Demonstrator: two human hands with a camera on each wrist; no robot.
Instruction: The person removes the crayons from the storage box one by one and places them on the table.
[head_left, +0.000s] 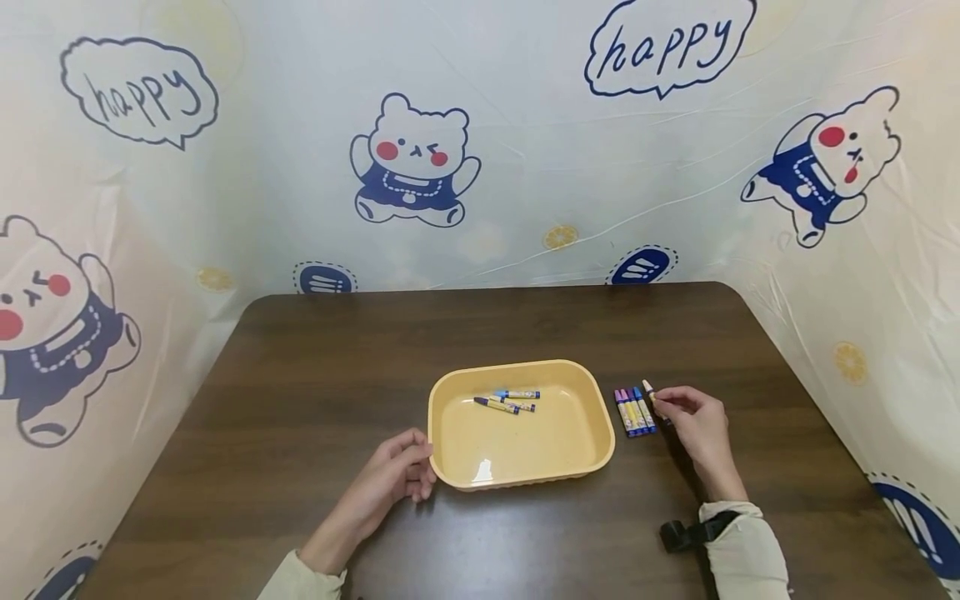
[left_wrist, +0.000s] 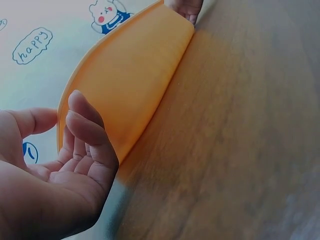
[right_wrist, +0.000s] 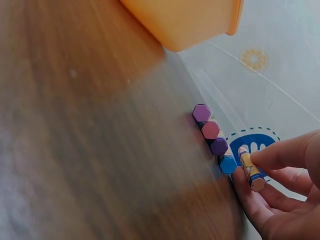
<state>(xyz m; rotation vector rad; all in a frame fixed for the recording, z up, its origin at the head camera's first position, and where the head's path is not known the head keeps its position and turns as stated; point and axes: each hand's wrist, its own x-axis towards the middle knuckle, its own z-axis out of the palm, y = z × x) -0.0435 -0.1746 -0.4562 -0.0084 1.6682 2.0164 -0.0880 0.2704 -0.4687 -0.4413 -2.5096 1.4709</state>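
Note:
A yellow plastic basin (head_left: 525, 454) sits mid-table with three crayons (head_left: 497, 406) lying in it, one dark blue and one light blue. At its left side, my left hand (head_left: 393, 471) holds the rim; in the left wrist view the thumb is at the rim and the bent fingers are by the outer wall. My right hand (head_left: 697, 425) pinches a pale peach crayon (right_wrist: 252, 170) between thumb and fingers, right beside a row of crayons (head_left: 634, 412). That row shows purple, pink, violet and blue ends in the right wrist view.
The dark wooden table (head_left: 337, 358) has rounded back corners. A pale printed sheet (head_left: 525, 183) with bears and "happy" bubbles hangs behind it and along both sides. A black strap (head_left: 693, 533) circles the right sleeve.

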